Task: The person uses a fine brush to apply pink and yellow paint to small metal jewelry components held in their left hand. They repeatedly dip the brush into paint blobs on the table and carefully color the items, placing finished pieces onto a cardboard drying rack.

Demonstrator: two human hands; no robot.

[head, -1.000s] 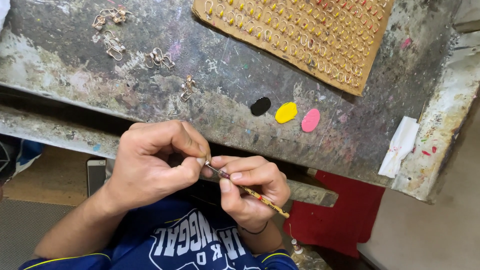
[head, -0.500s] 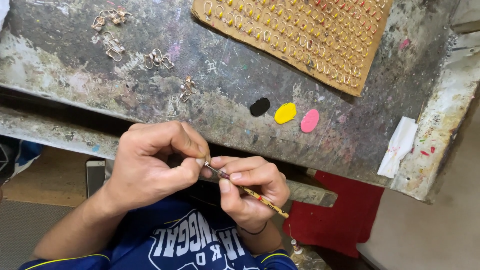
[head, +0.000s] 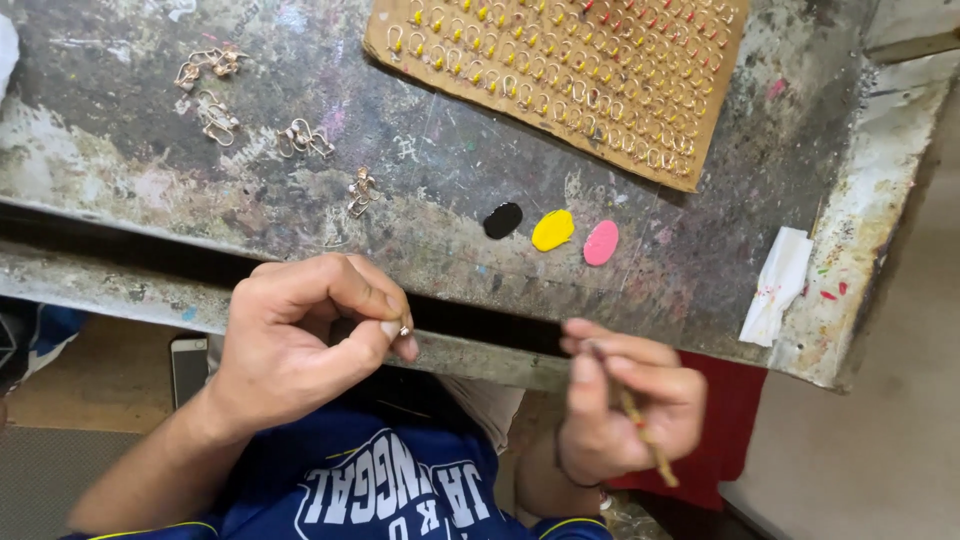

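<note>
Two hands work below the near edge of a paint-stained desk [head: 300,190]. The left hand [head: 290,340] is curled tight, its thumb and forefinger pinched narrow on a small metal earring piece [head: 403,329] at the fingertips. The right hand [head: 625,410] sits apart from it, to the right and a little lower, closed around a thin wooden brush [head: 640,425] whose handle slants down past the palm; its tip, near the fingertips, is blurred.

Beyond the gap between the hands, three blobs of paint lie in a row on the desk: black [head: 502,220], yellow [head: 552,230] and pink [head: 600,243]. Farther out, above the right hand, a brown cardboard sheet [head: 400,45] carries many rows of hook-shaped earring pieces, some tipped yellow, some red. Up and to the left of the left hand, a few loose metal pieces [head: 215,120] are scattered on the desk, with one more cluster [head: 360,190] nearer to that hand. To the right of the right hand, a folded white paper scrap [head: 778,285] rests at the desk's edge. Under the hands shows a blue shirt [head: 400,490] with white lettering, and a phone [head: 188,365] lies left of the left wrist.
</note>
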